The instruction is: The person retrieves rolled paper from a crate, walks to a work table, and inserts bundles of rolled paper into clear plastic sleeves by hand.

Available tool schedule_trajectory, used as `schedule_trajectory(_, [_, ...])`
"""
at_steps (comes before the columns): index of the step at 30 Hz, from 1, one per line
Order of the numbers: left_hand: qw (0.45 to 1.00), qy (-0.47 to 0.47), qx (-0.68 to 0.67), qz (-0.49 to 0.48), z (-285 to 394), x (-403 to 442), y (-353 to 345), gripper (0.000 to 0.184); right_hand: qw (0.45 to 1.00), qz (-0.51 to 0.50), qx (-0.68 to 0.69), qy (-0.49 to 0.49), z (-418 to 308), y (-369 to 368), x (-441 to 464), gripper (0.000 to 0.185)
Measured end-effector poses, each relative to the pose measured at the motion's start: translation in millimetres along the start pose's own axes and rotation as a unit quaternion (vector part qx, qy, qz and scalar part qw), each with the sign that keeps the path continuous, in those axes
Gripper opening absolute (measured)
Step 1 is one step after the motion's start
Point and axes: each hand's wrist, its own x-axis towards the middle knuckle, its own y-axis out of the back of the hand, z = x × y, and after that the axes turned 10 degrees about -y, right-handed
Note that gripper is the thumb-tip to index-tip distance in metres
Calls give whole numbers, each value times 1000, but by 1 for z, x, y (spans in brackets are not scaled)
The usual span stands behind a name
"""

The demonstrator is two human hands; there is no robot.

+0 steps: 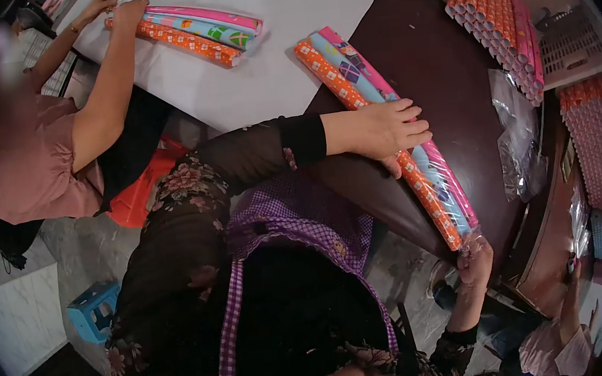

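Three rolls of wrapping paper lie side by side in a clear plastic sleeve (469,237) on the dark brown table: an orange flowered roll (328,68), a light blue roll (336,54) and a pink roll (448,175). My left hand (383,130) rests palm down across the middle of the rolls, its fingers stretched out over the pink one and its thumb by the orange one. At the near end, my right hand (475,261) is closed on the gathered end of the plastic sleeve.
A co-worker's hands (126,9) hold a similar bundle of rolls (198,32) on the white sheet (230,88). Stacked orange and pink rolls (494,25) stand at the far right, near a plastic crate (574,45). Loose clear sleeves (517,133) lie at the table's right side. A blue stool (96,311) stands on the floor.
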Motion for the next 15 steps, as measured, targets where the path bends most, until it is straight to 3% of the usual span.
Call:
schedule_trajectory(2, [1000,-1,-3,3,0,0,-2,85,1000,-20,15,6,2,7,6,7])
schedule_trajectory(4, [1000,-7,-11,7,0,0,2,85,995,9,79,-68,-2,1,12,9])
schedule_trajectory(6, [991,27,-102,-77,1,5,6,90,995,-18,78,-54,-6,-3,8,10])
schedule_trajectory(8, [994,26,-60,-92,0,4,-3,91,994,-53,58,-76,-9,-1,8,7])
schedule_trajectory(15, [996,18,-15,-82,3,3,-9,91,997,19,44,-62,-20,-25,-11,5])
